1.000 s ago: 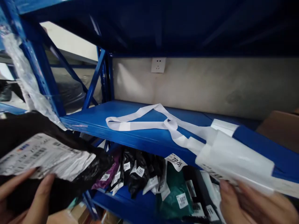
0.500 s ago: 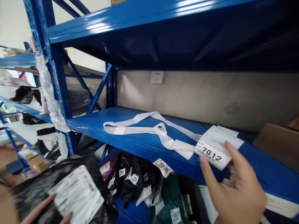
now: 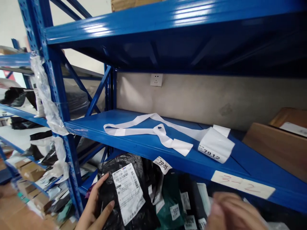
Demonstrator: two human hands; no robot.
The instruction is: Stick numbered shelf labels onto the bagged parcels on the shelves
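My left hand [image 3: 97, 204] grips a black plastic parcel [image 3: 107, 188] by its left side, thumb on the front. A white shipping label [image 3: 128, 193] with print and barcodes faces me on the parcel. My right hand [image 3: 233, 210] is low at the right, below the shelf edge and smeared by motion; I cannot tell whether its fingers hold anything. On the blue shelf lies a roll of white number labels [image 3: 216, 145], showing 7012, with a loose curling backing strip [image 3: 141, 131]. A 7005 label [image 3: 162, 164] hangs at the shelf's front edge.
Below the shelf stand several bagged parcels, among them a green one [image 3: 169, 195] tagged 6025. A marker sign [image 3: 242, 184] reads 3-2 on the shelf edge. Brown cardboard boxes [image 3: 275, 147] sit at the right. A blue upright post [image 3: 56, 86] rises at the left.
My right hand has come off the label roll and moved down below the shelf edge. My left hand has brought the black parcel rightward, in front of the lower parcels.
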